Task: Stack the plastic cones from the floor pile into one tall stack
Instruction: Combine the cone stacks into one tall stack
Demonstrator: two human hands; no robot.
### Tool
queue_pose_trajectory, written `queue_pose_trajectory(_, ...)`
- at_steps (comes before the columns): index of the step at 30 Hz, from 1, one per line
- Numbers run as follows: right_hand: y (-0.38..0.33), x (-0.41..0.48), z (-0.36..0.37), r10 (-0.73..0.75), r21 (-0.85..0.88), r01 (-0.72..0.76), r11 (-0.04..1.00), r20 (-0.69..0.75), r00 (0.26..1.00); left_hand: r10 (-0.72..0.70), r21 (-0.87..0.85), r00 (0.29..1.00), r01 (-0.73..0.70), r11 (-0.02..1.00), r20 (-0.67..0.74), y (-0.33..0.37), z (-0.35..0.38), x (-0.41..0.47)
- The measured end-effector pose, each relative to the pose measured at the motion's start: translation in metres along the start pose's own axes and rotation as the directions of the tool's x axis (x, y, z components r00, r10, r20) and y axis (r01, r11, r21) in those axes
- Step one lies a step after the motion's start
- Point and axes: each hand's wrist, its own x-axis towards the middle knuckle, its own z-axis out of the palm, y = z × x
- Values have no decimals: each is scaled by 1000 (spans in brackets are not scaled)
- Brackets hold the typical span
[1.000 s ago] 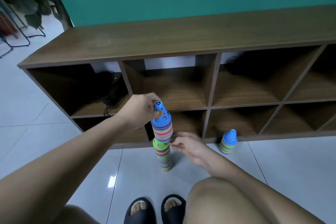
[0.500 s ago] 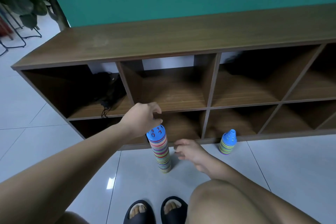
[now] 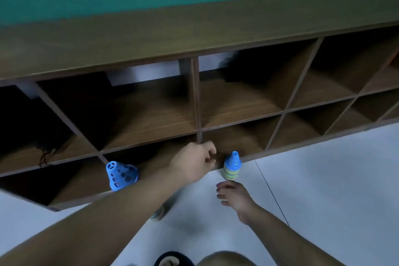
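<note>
At the left, the tall stack (image 3: 121, 176), blue at its top, stands on the floor (image 3: 323, 190) against the foot of the wooden shelf (image 3: 194, 34). The left forearm crosses in front and hides most of it. The left hand (image 3: 195, 163) reaches past it toward the short stack (image 3: 232, 166). Its fingers are loosely curled and, as far as the blur allows, hold nothing and stop just short of the cones. The short stack, also blue on top, sits on the floor by the shelf's bottom edge. The right hand (image 3: 235, 198) hovers just in front of it, fingers relaxed and spread, empty.

The step in hand looks like fetching this short stack. Next, a hand must close round its lower cones, lift it whole, and lower it squarely over the tall stack's tip.
</note>
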Motion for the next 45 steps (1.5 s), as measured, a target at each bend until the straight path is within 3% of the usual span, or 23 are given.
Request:
queue_pose_trajectory(8,30,42,-71,102,-2,-104,995,-172,980,49,32,991,-53,998,125,7,103,63)
queue_pose_trajectory(13,39,66,-90,118,-26,-125,992,-196,973,60,205,973,-107,973,223,4,132,92)
queue_pose_trajectory(19,41,96,-90,168,-24,-177,984,-210,963,18,378,981,-92,921,194,-18,161,97)
queue_pose_trajectory(24,48,120,-78,192,-16,-202,979,-240,951,58,308,994,-83,948,90,-28,167,91)
queue_pose_trajectory(28,55,132,-77,213,-16,-223,975,-250,945,110,344,984,-152,926,138,-26,179,101)
queue_pose_trajectory(36,68,151,-78,257,6,-265,964,-274,927,-64,265,998,55,963,25,-33,182,85)
queue_pose_trajectory(41,62,160,-58,224,22,-224,974,-195,955,-144,69,989,143,987,13,-60,185,59)
queue_pose_trajectory(45,59,164,-48,221,56,-214,975,-218,951,-177,-31,984,178,984,32,-72,183,48)
